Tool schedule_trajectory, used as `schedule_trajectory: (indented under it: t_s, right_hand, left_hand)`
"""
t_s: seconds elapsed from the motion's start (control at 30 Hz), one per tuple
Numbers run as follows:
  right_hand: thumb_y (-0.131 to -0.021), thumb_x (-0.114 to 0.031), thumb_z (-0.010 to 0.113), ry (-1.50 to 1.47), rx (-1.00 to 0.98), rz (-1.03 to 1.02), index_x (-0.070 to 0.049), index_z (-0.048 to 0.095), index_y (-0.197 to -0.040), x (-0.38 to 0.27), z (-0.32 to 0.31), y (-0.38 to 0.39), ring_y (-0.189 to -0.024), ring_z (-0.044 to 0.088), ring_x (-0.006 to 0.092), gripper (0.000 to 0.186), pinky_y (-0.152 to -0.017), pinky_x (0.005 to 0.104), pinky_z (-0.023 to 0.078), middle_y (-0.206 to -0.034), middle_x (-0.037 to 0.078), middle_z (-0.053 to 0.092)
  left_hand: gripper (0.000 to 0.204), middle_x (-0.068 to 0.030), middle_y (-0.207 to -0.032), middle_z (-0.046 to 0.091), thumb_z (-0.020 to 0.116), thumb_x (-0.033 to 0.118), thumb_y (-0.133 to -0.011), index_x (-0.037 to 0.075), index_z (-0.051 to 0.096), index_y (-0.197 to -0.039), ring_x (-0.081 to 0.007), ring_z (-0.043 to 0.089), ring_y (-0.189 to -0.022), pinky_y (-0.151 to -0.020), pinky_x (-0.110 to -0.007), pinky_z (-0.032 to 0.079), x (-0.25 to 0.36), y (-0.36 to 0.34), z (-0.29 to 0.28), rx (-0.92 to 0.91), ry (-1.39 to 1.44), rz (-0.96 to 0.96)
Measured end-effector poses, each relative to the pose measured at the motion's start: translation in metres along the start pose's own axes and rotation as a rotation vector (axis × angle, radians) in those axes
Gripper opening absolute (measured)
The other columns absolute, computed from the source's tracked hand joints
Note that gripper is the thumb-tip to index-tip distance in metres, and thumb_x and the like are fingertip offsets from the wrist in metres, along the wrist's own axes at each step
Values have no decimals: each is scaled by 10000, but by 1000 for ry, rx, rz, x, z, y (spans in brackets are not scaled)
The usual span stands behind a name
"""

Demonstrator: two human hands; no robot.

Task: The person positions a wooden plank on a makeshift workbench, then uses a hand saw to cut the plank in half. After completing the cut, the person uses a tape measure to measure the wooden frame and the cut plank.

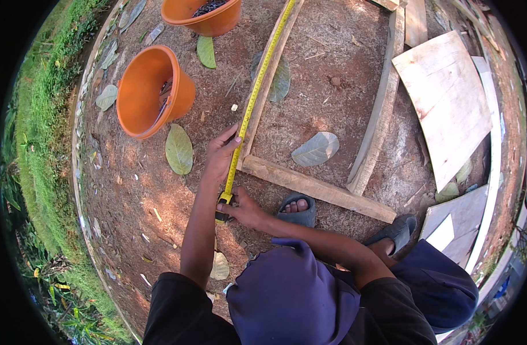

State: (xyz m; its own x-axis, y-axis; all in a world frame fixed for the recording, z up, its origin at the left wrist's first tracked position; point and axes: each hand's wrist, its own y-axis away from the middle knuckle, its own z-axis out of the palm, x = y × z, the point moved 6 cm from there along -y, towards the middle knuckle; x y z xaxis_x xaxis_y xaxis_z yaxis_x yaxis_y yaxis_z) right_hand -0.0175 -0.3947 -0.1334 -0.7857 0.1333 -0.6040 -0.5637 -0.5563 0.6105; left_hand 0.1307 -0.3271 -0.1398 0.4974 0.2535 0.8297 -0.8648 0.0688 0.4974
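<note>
A yellow tape measure blade [259,92] runs straight along the left side beam [275,72] of a wooden frame, up past the far edge of the view. With thumb and fingers, my left hand [220,156] pinches the blade close to the beam's near end. Just nearer to me, my right hand [244,210] is closed around the black and yellow tape measure case [224,207]. The frame's near crosspiece [318,188] meets the left beam beside my left hand, and its right beam [381,103] stretches away from me. The blade's far tip is out of view.
Two orange buckets [138,95] [180,12] with dark metal pieces inside stand at the left. Plywood sheets [447,103] and a white strip [493,155] lie to the right. Large leaves [179,149] dot the soil. My sandalled feet [298,210] are near the crosspiece.
</note>
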Motion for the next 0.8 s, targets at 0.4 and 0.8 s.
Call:
schedule_trajectory:
  t_s: [0.4, 0.8]
  right_hand:
    - [-931, -357, 751, -24, 0, -24, 51, 359, -1314, 0, -4, -4, -956, 697, 255, 683, -674, 332, 629, -1181, 220, 558]
    - [-934, -325, 751, -56, 18, -27, 36, 359, -1304, -5, -7, -4, -970, 693, 250, 649, -685, 343, 635, -1175, 203, 560]
  left_hand:
    - [470, -127, -1443, 542, 615, -73, -940, -48, 552, -1404, -191, 581, -1259, -1083, -304, 472, 1, 0, 2, -25, 13, 6]
    - [473, -120, -1437, 543, 614, -79, -937, -48, 551, -1405, -193, 590, -1247, -1076, -303, 480, 1, 0, 2, -18, 7, -1]
